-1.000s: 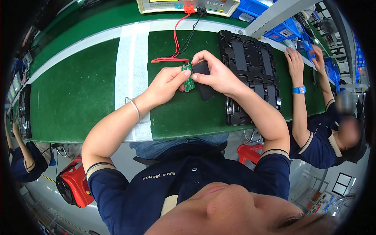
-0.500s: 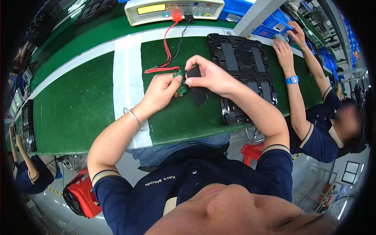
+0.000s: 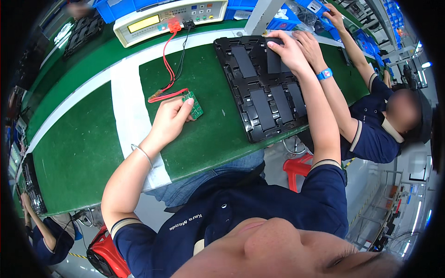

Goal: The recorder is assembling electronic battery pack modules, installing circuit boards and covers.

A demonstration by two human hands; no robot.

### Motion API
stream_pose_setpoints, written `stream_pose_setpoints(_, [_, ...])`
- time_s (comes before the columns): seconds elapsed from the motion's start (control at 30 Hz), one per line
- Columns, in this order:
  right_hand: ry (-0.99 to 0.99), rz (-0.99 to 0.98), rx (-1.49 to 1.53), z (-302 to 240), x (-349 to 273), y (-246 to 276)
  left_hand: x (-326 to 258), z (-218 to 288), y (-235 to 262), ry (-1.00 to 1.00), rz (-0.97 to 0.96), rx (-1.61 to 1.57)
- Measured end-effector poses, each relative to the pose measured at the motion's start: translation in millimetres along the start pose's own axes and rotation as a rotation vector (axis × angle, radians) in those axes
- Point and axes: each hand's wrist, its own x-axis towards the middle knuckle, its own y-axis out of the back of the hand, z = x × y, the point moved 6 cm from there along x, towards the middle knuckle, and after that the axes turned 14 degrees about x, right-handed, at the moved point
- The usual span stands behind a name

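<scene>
1. Left of centre, the left hand rests on the green belt, fingers curled, thumb and fingertips pinching the near edge of a small green board.
2. The board lies flat on the belt just right of a white stripe. Red leads and a black one run from beside it up to a cream meter at the top of the frame.
3. Right of centre lies a black tray with dark flat cells in its slots.
4. At the tray's far edge, upper right, the right hand is laid palm down, fingers closed over a dark cell there.
5. Just right of it, a co-worker's hand with a blue wristband also reaches onto the tray; how it grips I cannot tell.
</scene>
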Motion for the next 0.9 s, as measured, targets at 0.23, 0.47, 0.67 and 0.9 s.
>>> stream_pose_setpoints(0.23, [-0.011,-0.098,0.01,13.1,12.6,-12.6,0.1,-4.3,-2.3,0.018,-0.011,-0.004])
stream_pose_setpoints(0.47, [0.249,-0.128,-0.815,-1.6,12.6,-29.7,-0.5,-4.3,-3.2,0.008,-0.03,-0.023])
stream_pose_setpoints(0.67, [0.276,-0.149,-0.614,10.3,20.2,-64.8,-0.1,-1.2,-3.9,0.011,-0.057,-0.018])
stream_pose_setpoints(0.9, [-0.046,-0.201,0.012,10.0,27.5,-61.7,1.0,-1.7,-4.2,-0.01,-0.06,0.002])
